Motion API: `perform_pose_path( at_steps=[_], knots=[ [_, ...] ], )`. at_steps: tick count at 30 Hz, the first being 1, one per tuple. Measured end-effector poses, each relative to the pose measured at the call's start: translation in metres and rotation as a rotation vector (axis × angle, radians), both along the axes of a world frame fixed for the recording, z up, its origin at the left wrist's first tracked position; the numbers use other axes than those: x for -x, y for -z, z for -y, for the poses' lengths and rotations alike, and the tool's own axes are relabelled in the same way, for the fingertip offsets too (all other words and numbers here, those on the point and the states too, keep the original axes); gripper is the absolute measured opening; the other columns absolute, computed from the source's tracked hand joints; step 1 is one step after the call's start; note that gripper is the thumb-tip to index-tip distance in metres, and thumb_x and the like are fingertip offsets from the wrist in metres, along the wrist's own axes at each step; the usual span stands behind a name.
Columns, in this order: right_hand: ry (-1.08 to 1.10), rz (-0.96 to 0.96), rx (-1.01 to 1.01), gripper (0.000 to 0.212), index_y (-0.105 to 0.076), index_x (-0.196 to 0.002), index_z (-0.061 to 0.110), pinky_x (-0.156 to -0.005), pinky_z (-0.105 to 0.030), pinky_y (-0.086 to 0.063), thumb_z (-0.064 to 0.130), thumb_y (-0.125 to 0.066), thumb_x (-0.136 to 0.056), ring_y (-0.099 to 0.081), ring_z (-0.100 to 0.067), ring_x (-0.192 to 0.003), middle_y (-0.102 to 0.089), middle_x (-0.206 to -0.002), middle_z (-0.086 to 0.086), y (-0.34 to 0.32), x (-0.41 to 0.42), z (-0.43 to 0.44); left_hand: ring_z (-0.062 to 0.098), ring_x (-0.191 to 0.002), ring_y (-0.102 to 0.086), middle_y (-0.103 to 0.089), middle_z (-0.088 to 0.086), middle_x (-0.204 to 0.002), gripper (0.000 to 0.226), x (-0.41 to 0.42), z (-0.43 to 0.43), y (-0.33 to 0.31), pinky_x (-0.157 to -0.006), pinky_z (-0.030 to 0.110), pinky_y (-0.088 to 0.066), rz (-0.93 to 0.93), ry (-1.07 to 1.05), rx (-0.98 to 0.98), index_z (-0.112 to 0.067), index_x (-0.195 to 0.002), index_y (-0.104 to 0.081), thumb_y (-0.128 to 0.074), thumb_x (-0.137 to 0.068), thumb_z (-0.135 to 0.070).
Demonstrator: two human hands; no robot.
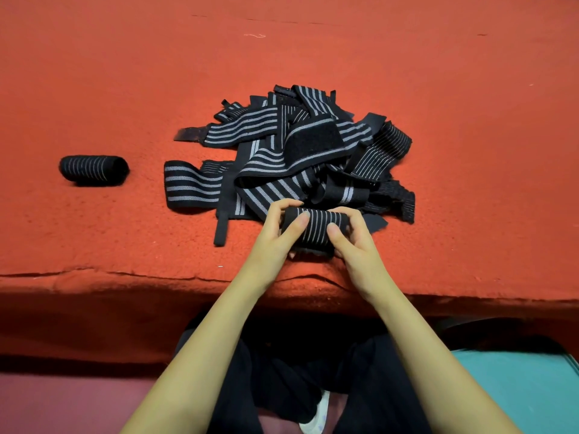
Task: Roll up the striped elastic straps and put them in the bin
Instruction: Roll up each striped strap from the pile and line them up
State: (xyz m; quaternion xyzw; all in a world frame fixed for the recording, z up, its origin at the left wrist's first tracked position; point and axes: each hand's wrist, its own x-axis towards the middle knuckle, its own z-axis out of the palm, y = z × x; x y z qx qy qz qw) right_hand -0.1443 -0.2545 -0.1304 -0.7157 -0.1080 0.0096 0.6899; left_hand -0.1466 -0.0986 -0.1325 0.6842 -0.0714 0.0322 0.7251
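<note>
The left hand (pixel 272 239) and right hand (pixel 354 245) both grip a nearly wound strap (pixel 315 228) by the near edge of the red worktop (pixel 94 73), while one finished roll (pixel 94 170) lies well to the left, a tangled pile (pixel 300 151) waits unrolled, and no bin shows.

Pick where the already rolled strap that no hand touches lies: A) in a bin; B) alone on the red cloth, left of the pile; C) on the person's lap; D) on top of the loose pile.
B: the finished roll lies alone on the red cloth, apart from and left of the pile of straps, while the left hand and right hand grip a second roll.
</note>
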Motion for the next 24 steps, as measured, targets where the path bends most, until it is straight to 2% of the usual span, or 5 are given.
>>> perform_pose_path(
  at_steps=[2, 6, 10, 18, 24],
  knots=[
    [0.003, 0.007, 0.004, 0.031, -0.055, -0.111, 0.03, -0.099, -0.054, -0.045, 0.043, -0.059, -0.084, -0.056, -0.019, -0.103, -0.06, -0.106, 0.003, -0.001, 0.001, 0.0, 0.002, -0.071, -0.052, -0.057, -0.019, -0.085, 0.033, 0.0, 0.001, -0.001, -0.057, 0.022, -0.043, -0.031, -0.013, -0.008, -0.038, -0.103, -0.056, -0.059, -0.076, -0.056],
    [-0.021, -0.006, 0.001, 0.033, -0.053, -0.112, 0.021, -0.085, -0.028, -0.048, 0.036, -0.061, -0.084, -0.06, -0.005, -0.094, -0.064, -0.1, 0.011, -0.007, 0.006, 0.0, 0.001, -0.077, -0.056, -0.06, -0.013, -0.083, 0.038, 0.005, 0.001, -0.007, -0.067, 0.021, -0.046, -0.06, -0.011, 0.0, -0.022, -0.1, -0.056, -0.06, -0.078, -0.054],
    [-0.08, 0.073, 0.076, 0.038, -0.051, -0.115, 0.021, -0.084, -0.017, -0.046, 0.026, -0.067, -0.08, -0.058, -0.008, -0.102, -0.053, -0.12, -0.014, -0.015, 0.011, -0.016, -0.003, -0.068, -0.056, -0.062, -0.02, -0.074, 0.012, 0.01, -0.023, -0.014, -0.057, 0.016, -0.043, -0.076, 0.0, 0.032, -0.024, -0.095, -0.056, -0.06, -0.092, -0.035],
    [-0.23, 0.187, 0.188, 0.041, -0.049, -0.116, 0.018, -0.1, -0.041, -0.045, 0.031, -0.066, -0.081, -0.054, -0.019, -0.113, -0.054, -0.119, -0.011, -0.038, -0.015, -0.139, -0.001, -0.081, -0.056, -0.055, -0.011, -0.111, 0.044, 0.033, -0.162, -0.047, -0.062, 0.018, -0.049, 0.072, -0.102, -0.262, -0.046, -0.118, -0.048, -0.061, -0.076, -0.05],
    [-0.397, 0.173, 0.325, 0.033, -0.049, -0.112, 0.011, -0.086, -0.031, -0.042, 0.022, -0.068, -0.088, -0.049, -0.013, -0.094, -0.051, -0.109, -0.008, -0.033, -0.031, -0.243, 0.009, -0.092, -0.059, -0.056, -0.012, -0.112, 0.043, 0.039, -0.271, -0.051, -0.09, 0.02, -0.048, -0.006, -0.21, -0.501, -0.053, -0.106, -0.054, -0.073, -0.069, -0.043]
  ],
)
